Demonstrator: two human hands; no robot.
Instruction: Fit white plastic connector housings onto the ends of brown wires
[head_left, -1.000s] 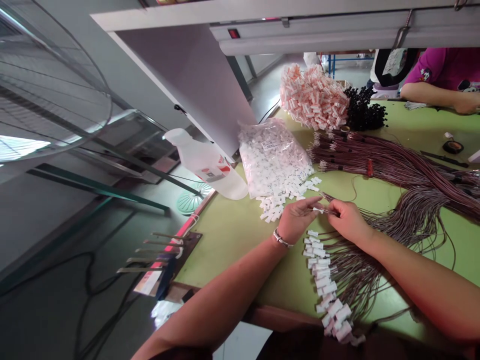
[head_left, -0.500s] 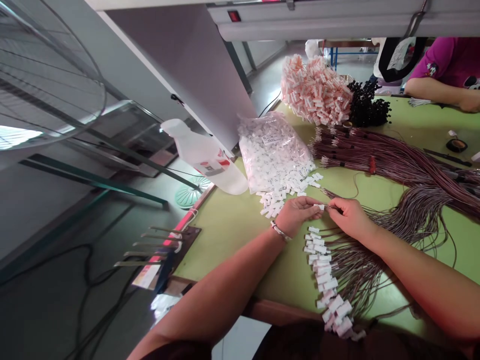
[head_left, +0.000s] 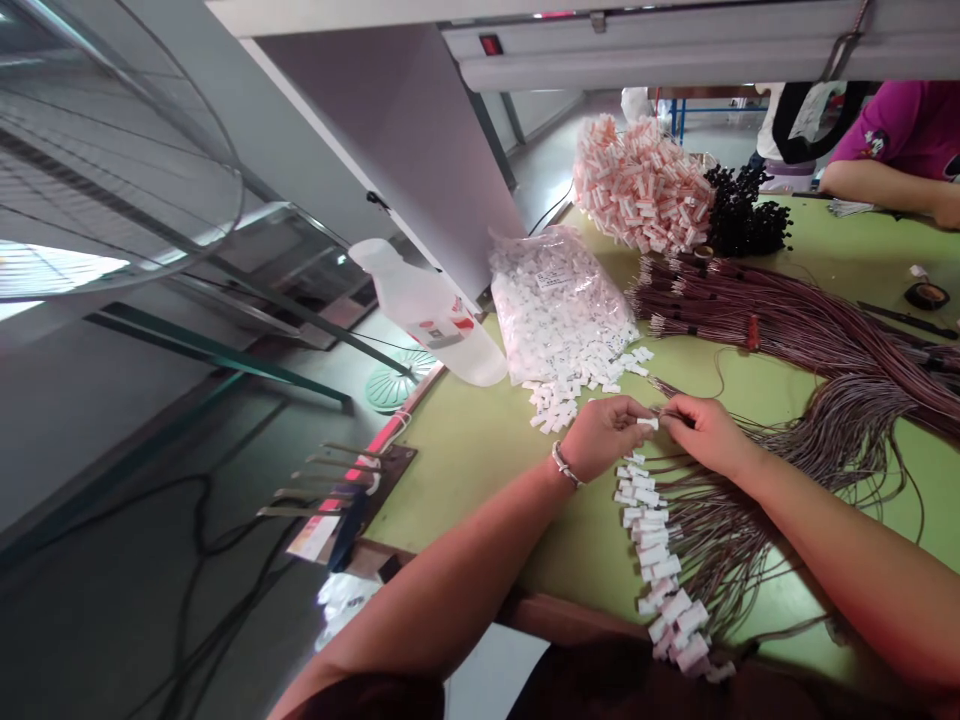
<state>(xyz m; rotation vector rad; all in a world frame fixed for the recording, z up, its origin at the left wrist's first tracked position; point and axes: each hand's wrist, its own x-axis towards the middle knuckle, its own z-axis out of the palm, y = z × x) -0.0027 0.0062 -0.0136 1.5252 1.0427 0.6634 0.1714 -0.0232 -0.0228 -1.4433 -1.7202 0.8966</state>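
My left hand [head_left: 600, 436] pinches a small white plastic connector [head_left: 648, 423] between thumb and fingers. My right hand [head_left: 701, 432] is closed on the end of a thin brown wire [head_left: 757, 437] that meets the connector. Just below my hands lies a row of brown wires with white connectors fitted [head_left: 651, 540], fanned over the green table [head_left: 480, 450]. Loose white connectors [head_left: 559, 400] spill from a clear plastic bag [head_left: 559, 305] just beyond my left hand.
Large bundles of brown wires [head_left: 795, 330] cover the right of the table. A heap of pink-and-white parts [head_left: 641, 185] and a black bunch [head_left: 742, 215] sit at the back. A plastic bottle [head_left: 427, 310] lies at the left edge. Another person's arm [head_left: 885, 180] rests far right.
The view has shifted slightly. My hands stay together at the connector and wire, pressed a little closer than a second ago.
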